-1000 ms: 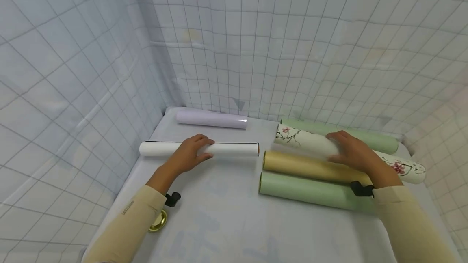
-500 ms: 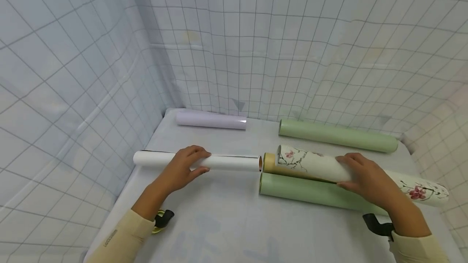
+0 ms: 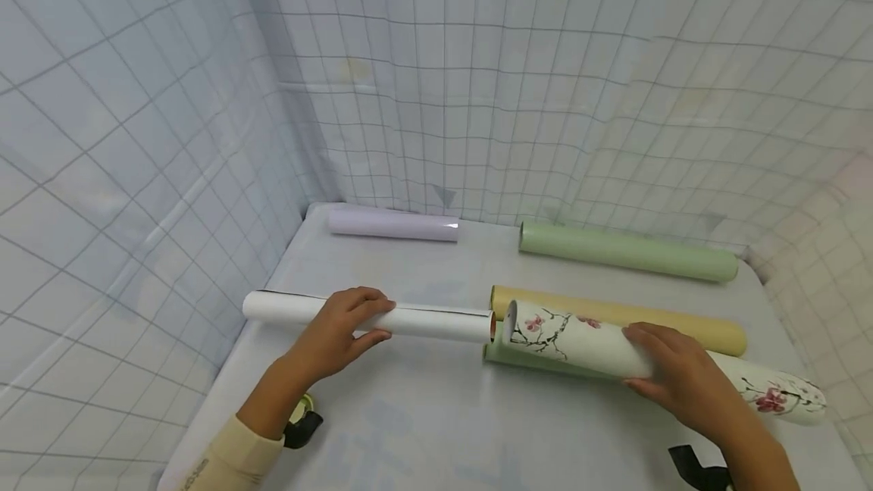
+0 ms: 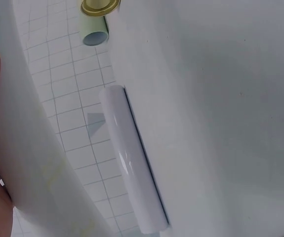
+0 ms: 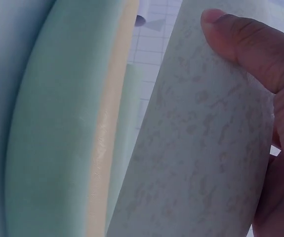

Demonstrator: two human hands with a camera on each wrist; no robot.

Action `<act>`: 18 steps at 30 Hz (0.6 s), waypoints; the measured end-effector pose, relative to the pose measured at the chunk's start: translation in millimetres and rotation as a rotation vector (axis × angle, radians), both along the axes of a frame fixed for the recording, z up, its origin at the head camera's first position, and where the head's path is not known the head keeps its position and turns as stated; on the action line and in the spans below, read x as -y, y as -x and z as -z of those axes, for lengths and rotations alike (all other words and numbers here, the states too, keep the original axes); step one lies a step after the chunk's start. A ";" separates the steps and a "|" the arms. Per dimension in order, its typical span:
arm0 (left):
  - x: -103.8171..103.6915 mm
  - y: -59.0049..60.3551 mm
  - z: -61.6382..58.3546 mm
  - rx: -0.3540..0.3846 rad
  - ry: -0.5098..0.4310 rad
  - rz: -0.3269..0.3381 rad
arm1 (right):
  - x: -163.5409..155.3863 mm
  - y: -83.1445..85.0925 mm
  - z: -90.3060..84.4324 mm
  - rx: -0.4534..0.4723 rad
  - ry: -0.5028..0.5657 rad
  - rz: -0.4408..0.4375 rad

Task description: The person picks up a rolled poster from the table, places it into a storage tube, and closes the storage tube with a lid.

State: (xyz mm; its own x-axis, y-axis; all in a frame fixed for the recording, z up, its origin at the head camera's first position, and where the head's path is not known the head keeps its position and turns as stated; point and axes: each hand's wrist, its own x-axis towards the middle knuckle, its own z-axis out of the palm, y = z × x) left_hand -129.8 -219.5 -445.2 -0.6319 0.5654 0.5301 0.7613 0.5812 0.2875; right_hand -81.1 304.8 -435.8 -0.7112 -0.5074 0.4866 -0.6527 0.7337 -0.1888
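Note:
My left hand (image 3: 337, 332) grips a white roll (image 3: 436, 322) around its middle, and its orange-brown inner end faces right. In the left wrist view this white roll (image 4: 23, 133) crosses the left side, above the tabletop. A white wallpaper roll with pink blossoms and dark branches (image 3: 573, 339) is in my right hand (image 3: 689, 377), thumb on the near side. It hangs over the front green roll (image 3: 518, 361), hiding most of it. The right wrist view shows the blossom roll (image 5: 191, 123) raised apart from the green roll (image 5: 53, 128).
Behind the blossom roll lies a gold roll (image 3: 716, 333). Another green roll (image 3: 627, 250) rests at the back right, and a shiny lilac roll (image 3: 392, 223) at the back left. A round gold object (image 3: 305, 404) sits by my left wrist. Grid-patterned sheets (image 3: 443, 82) enclose the table.
My right hand has lifted the blossom roll from between the back green and gold rolls, over the gold one, toward me. My left hand has brought the white roll slightly nearer too.

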 end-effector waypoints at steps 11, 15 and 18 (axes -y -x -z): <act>-9.3 -5.4 -0.8 -0.016 0.013 0.057 | 9.8 -10.9 9.8 0.002 0.055 -0.047; -13.4 -7.6 -4.4 -0.033 0.018 0.042 | 13.9 -12.4 10.0 -0.017 0.056 -0.045; -17.1 -8.6 -8.1 -0.052 0.021 0.043 | 18.5 -12.6 8.6 -0.038 0.063 -0.051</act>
State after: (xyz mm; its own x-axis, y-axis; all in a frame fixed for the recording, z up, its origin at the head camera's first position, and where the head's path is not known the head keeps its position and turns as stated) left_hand -121.2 -202.4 -437.1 -0.5788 0.6029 0.5490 0.7992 0.5534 0.2348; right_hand -68.5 286.3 -444.4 -0.6656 -0.5100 0.5448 -0.6964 0.6869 -0.2078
